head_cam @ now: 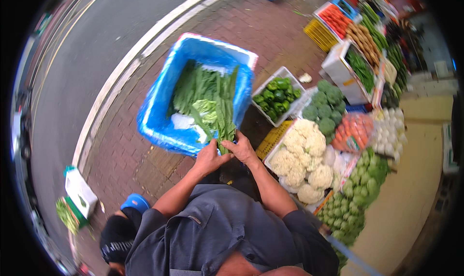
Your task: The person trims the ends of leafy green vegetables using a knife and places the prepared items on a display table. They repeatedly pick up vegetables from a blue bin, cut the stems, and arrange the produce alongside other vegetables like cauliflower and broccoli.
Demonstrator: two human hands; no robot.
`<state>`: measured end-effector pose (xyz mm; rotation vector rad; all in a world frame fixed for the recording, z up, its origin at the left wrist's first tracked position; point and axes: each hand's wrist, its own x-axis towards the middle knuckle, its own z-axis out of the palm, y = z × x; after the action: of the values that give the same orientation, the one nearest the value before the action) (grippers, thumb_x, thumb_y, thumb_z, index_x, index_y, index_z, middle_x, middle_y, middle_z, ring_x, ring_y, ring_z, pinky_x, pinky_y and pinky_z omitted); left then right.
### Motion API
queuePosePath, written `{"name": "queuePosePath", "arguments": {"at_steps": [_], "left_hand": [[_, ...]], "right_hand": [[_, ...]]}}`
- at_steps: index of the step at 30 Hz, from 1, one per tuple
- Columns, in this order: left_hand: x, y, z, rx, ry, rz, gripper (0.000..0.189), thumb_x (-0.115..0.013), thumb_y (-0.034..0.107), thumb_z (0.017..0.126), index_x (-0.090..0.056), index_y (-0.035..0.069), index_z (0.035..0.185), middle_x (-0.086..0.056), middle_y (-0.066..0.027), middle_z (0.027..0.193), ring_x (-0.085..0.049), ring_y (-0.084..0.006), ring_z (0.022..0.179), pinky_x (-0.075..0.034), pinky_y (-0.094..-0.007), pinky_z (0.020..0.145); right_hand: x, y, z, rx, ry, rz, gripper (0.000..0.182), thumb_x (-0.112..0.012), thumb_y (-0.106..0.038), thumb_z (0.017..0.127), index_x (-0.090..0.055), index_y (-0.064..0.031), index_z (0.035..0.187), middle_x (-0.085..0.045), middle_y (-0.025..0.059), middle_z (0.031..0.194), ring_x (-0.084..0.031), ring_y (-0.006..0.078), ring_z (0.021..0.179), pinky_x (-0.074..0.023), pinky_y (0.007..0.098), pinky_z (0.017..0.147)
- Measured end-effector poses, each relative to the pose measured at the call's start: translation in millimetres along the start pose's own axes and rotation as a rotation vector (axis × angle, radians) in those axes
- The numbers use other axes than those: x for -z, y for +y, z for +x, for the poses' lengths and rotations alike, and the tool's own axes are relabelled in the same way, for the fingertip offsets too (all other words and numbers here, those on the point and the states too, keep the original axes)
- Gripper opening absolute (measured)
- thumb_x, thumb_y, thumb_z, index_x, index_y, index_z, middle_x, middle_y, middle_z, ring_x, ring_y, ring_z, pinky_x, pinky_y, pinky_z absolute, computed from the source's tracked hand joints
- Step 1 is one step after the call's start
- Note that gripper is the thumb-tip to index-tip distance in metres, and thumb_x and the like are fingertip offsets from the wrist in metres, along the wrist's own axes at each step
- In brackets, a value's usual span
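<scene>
My left hand (210, 157) and my right hand (242, 150) meet at the near rim of a box (154, 91) lined with blue plastic. Both grip the near ends of a bunch of long leafy greens (225, 111), whose leaves stretch away over the box. My right thumb lies across the stems. Inside the box, more greens (186, 86) rest along the left and far side. A pale green leafy head (206, 110) sits in the middle, beside some white material (182, 121) that I cannot identify.
To the right stand a crate of green peppers (276, 96), broccoli (325, 105), cauliflower (302, 145) and bagged carrots (353, 129). A person in a blue slipper (135, 202) is close at lower left. Beyond the brick pavement (119, 131) runs a white kerb (108, 81); a white container (80, 191) stands near it.
</scene>
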<state>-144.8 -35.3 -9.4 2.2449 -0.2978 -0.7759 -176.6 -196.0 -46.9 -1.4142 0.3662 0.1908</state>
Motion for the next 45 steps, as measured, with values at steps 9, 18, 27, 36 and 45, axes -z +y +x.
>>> {"name": "queuePosePath", "arguments": {"at_steps": [9,18,27,36,45], "left_hand": [[-45.7,31.9,19.5,-0.182,-0.944,-0.162,0.031,-0.074,0.024,0.082,-0.064,-0.001,0.096,-0.065,-0.0053,0.088,-0.057,-0.0126,0.085,-0.047,-0.0276,0.078],[-97.1,100.5,51.5,-0.332,-0.893,-0.078,0.031,-0.071,0.028,0.085,-0.063,0.001,0.099,-0.062,-0.0022,0.088,-0.055,-0.0115,0.084,-0.044,-0.0259,0.079],[-181.4,130.7,42.7,-0.195,-0.895,-0.151,0.041,-0.072,0.037,0.083,-0.061,0.003,0.104,-0.063,-0.0045,0.092,-0.061,-0.0161,0.083,-0.05,-0.0304,0.079],[-197.0,102.2,24.6,-0.016,-0.678,-0.1,0.042,-0.069,0.037,0.084,-0.06,0.005,0.109,-0.066,-0.0056,0.097,-0.062,-0.0142,0.081,-0.046,-0.0267,0.072],[-138.7,11.1,2.9,0.325,-0.402,-0.223,0.04,-0.065,0.042,0.089,-0.057,0.007,0.108,-0.065,-0.0078,0.096,-0.062,-0.0169,0.072,-0.046,-0.0267,0.058]], "right_hand": [[100.9,56.5,-201.5,-0.383,0.233,0.38,0.044,-0.07,-0.029,0.081,-0.062,-0.0005,0.113,-0.066,0.0054,0.098,-0.061,0.014,0.09,-0.0498,0.0301,0.078],[29.7,138.4,-485.8,-0.221,1.085,1.279,0.039,-0.065,-0.027,0.083,-0.062,0.0008,0.11,-0.068,0.0133,0.094,-0.067,0.0233,0.079,-0.0541,0.0372,0.073],[85.9,148.1,-650.1,0.589,1.751,1.122,0.035,-0.049,-0.027,0.093,-0.053,-0.004,0.119,-0.066,0.013,0.102,-0.064,0.027,0.085,-0.0539,0.0394,0.075],[339.2,209.4,-751.9,0.151,2.364,0.28,0.039,-0.065,-0.027,0.088,-0.055,0.0011,0.113,-0.053,0.0062,0.066,-0.048,0.0165,0.051,-0.0415,0.0371,0.048],[388.6,175.5,-724.7,-1.242,2.043,-0.223,0.06,-0.056,-0.057,0.085,-0.069,-0.0015,0.103,-0.067,0.0209,0.102,-0.062,0.0383,0.09,-0.0474,0.0505,0.081]]}}
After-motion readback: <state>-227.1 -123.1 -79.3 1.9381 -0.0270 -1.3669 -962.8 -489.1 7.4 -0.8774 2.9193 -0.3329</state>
